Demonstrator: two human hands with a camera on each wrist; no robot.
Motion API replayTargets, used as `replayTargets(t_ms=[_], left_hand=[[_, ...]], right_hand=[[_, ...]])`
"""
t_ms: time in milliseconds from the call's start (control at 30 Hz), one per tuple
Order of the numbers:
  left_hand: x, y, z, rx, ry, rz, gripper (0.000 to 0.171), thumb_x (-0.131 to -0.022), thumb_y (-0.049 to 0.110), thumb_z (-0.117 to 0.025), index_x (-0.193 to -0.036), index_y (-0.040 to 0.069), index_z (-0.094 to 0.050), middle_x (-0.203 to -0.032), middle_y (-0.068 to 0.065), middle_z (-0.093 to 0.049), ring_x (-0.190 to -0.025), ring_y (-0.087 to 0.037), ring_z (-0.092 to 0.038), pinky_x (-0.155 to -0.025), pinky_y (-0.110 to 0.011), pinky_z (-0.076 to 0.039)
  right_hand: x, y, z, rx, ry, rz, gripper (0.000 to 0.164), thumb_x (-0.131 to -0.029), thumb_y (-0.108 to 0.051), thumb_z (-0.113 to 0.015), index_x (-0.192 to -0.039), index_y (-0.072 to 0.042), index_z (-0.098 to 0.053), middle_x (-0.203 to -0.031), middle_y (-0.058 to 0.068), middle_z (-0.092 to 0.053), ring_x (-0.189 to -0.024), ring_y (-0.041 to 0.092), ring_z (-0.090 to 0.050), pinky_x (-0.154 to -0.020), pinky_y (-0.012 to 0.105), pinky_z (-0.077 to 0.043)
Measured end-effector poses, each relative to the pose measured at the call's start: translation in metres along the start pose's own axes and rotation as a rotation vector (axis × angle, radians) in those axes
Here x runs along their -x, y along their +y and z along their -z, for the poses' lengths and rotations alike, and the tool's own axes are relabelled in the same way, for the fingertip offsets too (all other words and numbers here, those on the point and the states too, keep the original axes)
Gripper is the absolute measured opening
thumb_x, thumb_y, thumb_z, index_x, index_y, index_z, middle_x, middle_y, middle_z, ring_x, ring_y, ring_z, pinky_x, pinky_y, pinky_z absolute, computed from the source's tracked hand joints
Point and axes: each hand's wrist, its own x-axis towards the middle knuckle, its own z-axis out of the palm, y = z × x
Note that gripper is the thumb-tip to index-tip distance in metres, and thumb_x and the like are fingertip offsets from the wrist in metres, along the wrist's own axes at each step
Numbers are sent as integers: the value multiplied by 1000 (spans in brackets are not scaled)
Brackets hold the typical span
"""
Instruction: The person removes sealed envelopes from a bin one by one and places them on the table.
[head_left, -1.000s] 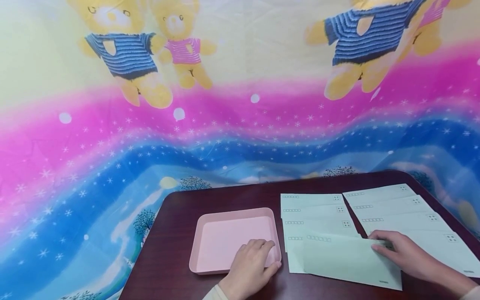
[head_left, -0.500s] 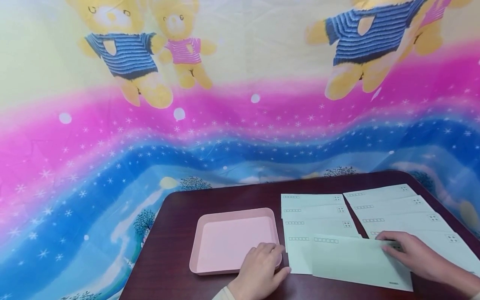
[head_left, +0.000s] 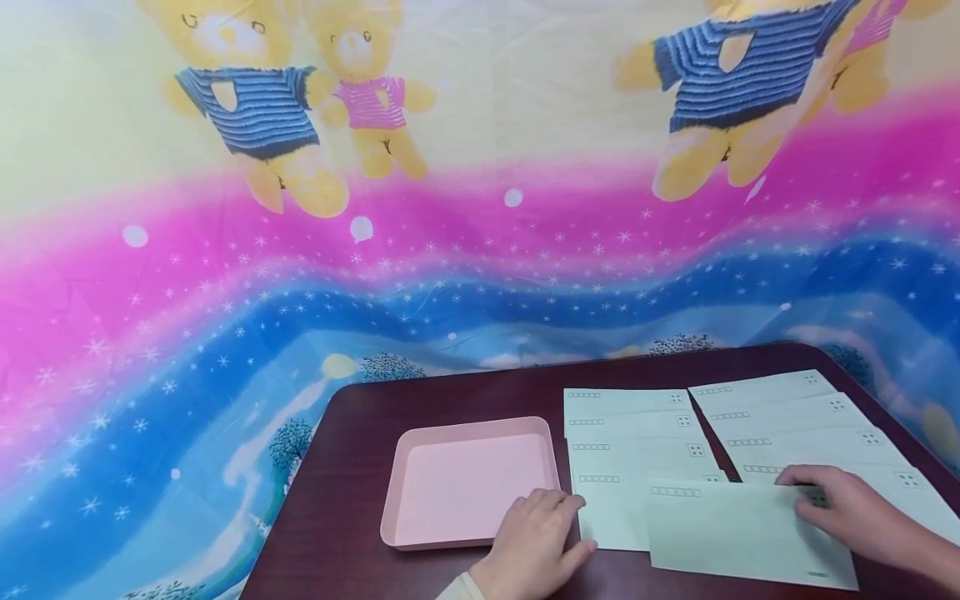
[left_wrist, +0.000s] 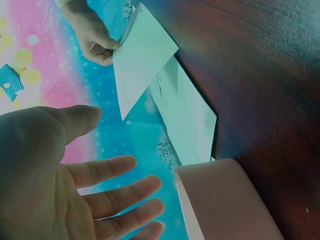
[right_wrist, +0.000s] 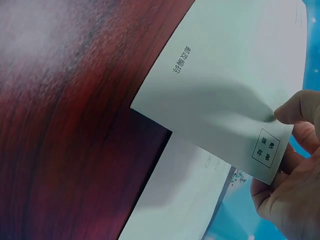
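My right hand (head_left: 847, 512) pinches a pale green envelope (head_left: 742, 537) at its far edge, by the right corner. In the right wrist view the thumb lies on the face of this envelope (right_wrist: 220, 80), near a printed stamp box, with the fingers behind. It is held over the near ends of two columns of envelopes, overlapping both. My left hand (head_left: 534, 542) is at the near right corner of a shallow pink tray (head_left: 450, 500). The left wrist view shows that hand (left_wrist: 45, 170) holding nothing, its fingers apart and extended.
Overlapping envelopes form a left column (head_left: 630, 458) beside the tray and a right column (head_left: 802, 421) angled toward the table's right edge. The dark brown table (head_left: 330, 500) stands against a printed cloth (head_left: 480, 225) with teddy bears.
My right hand has moved to the right with the envelope, uncovering more of the left column. My left hand has shifted rightward, from over the tray to its corner.
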Motion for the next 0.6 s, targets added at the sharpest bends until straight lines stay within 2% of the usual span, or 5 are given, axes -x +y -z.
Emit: replayTargets(t_ms=[133, 300, 467, 600], left_hand=[[-2, 2, -2, -5, -6, -11, 39, -94, 50, -65, -121, 22, -66, -109, 8, -70, -104, -9, -64, -77, -25, -49], [-4, 5, -3, -15, 7, -24, 39, -93, 51, -65, -121, 23, -66, -107, 9, -70, -101, -9, -64, -74, -23, -47], [-7, 9, -3, -18, -1, -36, 39, -93, 51, -65, -121, 24, -66, -108, 10, -70, -99, -8, -63, -73, -22, -46], [-10, 12, -3, -26, -11, -46, 38, -94, 52, -64, -120, 24, -67, -109, 11, -69, -100, -7, -63, -72, -21, -45]], right_hand=[[1, 3, 2, 6, -25, -38, 23, -85, -3, -65, -106, -10, -72, -110, 10, -73, -92, 19, -68, -68, 25, -51], [3, 6, 5, 8, -45, -72, 23, -85, 0, -64, -105, -6, -72, -108, 13, -72, -97, 33, -68, -70, 35, -53], [5, 12, 6, 32, -33, -90, 21, -83, 1, -65, -101, -6, -72, -103, 11, -73, -89, 26, -67, -69, 36, -52], [5, 19, 7, 40, -41, -103, 21, -82, 3, -65, -101, -1, -71, -100, 14, -73, -90, 31, -67, -70, 41, -52]])
